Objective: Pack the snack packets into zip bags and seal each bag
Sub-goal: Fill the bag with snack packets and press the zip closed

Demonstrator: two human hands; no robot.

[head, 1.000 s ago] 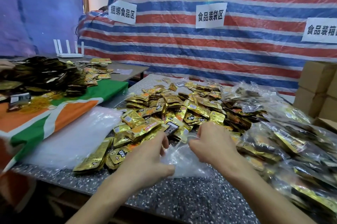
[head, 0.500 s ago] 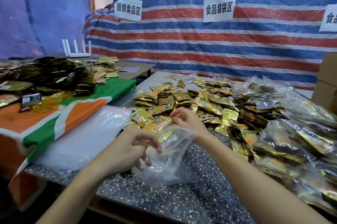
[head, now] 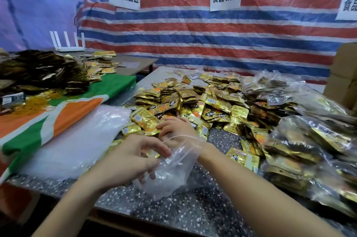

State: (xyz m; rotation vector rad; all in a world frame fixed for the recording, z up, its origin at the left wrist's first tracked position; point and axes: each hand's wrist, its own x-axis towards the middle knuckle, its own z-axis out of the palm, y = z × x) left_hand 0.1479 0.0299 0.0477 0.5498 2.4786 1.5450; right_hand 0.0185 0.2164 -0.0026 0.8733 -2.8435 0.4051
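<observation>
Head view: two bare hands handle a clear zip bag [head: 170,177] on a speckled table [head: 193,217].
The left hand [head: 131,159] fingers pinch its mouth; the right hand [head: 178,130] fingers touch the snack packets [head: 212,105] just behind, grip unclear.

Bare speckled table [head: 193,213] is lying open along the lower centre, leaving room for a hand. A heap of gold snack packets [head: 202,101] is blocking the middle, filled bags [head: 309,149] are crowding the right, a stack of clear bags [head: 77,140] is covering the left, and the left hand [head: 129,161] is pinching a zip bag [head: 170,175] at centre.
</observation>
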